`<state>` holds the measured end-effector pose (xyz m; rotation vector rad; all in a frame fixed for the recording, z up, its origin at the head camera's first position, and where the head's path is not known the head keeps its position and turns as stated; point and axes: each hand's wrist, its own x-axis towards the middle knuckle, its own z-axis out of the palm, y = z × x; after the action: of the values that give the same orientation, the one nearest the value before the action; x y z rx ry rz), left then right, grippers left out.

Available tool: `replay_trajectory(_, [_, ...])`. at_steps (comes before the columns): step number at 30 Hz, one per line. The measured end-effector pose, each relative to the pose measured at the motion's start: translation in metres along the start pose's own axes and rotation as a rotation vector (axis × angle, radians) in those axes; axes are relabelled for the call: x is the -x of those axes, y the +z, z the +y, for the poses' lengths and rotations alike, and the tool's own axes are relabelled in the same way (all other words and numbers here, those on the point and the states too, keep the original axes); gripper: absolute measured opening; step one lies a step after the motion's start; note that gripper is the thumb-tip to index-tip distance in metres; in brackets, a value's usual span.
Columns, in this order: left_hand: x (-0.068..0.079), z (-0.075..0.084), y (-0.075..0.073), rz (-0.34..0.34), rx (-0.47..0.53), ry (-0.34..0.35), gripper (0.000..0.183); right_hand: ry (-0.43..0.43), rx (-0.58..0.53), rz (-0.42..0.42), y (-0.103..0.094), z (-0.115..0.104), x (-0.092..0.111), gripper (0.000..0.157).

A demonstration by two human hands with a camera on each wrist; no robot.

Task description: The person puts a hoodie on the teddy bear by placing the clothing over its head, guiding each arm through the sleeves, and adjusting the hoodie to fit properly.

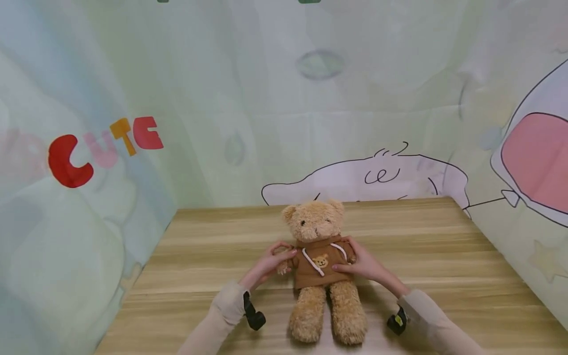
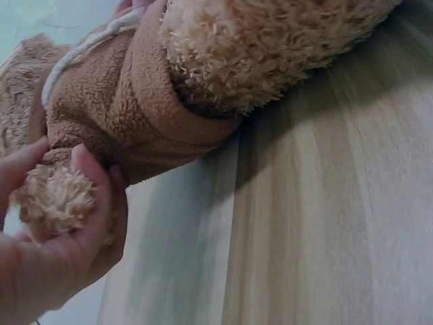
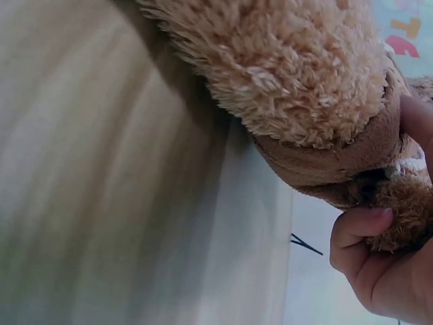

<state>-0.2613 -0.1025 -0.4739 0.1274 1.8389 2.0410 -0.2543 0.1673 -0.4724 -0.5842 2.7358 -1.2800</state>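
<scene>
A tan teddy bear (image 1: pixel 316 222) in a brown hoodie (image 1: pixel 310 271) with white drawstrings lies face up on the wooden table, its legs toward the person. My left hand (image 1: pixel 271 261) grips the bear's arm at the left of the head view; in the left wrist view, thumb and fingers curl round its furry paw (image 2: pixel 57 198). On the other side, my right hand (image 1: pixel 365 261) holds the bear's other arm, thumb on the front of the hoodie. The right wrist view shows fingers curled about that paw (image 3: pixel 404 213), partly cut off by the frame edge.
The wooden table (image 1: pixel 199 246) extends around the bear. A printed cloth backdrop (image 1: pixel 248 98) with cartoon drawings and colored letters hangs behind and along both sides. Each wrist wears a black camera mount, the left one (image 1: pixel 254 315) close to the bear's leg.
</scene>
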Motion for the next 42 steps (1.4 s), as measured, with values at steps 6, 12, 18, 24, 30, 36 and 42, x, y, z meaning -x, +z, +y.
replay_trajectory(6, [0.003,-0.001,-0.003,0.114,0.022,0.079,0.01,-0.002,-0.005,0.061,0.005,-0.002,0.004,0.064])
replay_trajectory(12, [-0.014,-0.039,-0.014,0.267,-0.148,0.409,0.02,-0.041,0.021,0.081,0.008,-0.006,0.006,0.065])
replay_trajectory(18, [-0.047,-0.08,-0.026,0.444,-0.465,0.405,0.039,-0.091,0.051,0.104,0.009,-0.006,0.01,0.063])
replay_trajectory(24, [-0.034,-0.033,-0.007,0.473,-0.722,0.363,0.022,-0.128,0.071,0.128,0.01,-0.012,0.009,0.061])
replay_trajectory(30, [0.011,0.024,0.024,0.517,-1.449,0.34,0.006,-0.137,0.124,0.13,0.013,-0.017,0.009,0.062])
replay_trajectory(36, [0.003,0.007,0.0,0.402,-1.377,0.515,0.009,-0.119,0.131,0.105,0.015,-0.022,0.011,0.063])
replay_trajectory(42, [0.005,0.003,-0.028,-0.025,-0.6,0.434,0.019,-0.092,0.073,0.105,0.01,-0.013,0.014,0.062])
